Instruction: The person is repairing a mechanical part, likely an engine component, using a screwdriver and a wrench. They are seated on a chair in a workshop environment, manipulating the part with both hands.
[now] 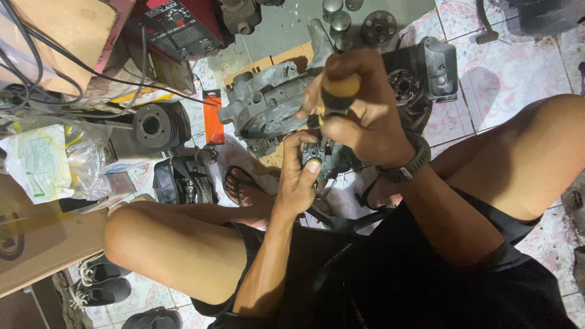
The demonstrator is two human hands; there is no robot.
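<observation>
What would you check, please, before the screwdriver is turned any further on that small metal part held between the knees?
1. Left hand grips the small grey metal part firmly: ok, fingers wrap its side.
2. Right hand closed on the screwdriver's yellow-and-black handle: ok.
3. Screwdriver tip seated in a screw: cannot tell, the tip is hidden behind the hands.
4. Part supported on something solid: not ok, it is held in the air above the floor.
5. Sandalled foot away from the work: not ok, it lies directly beneath the part.
6. Large grey engine casing out of the way: ok, it sits on the cardboard behind the hands.
</observation>
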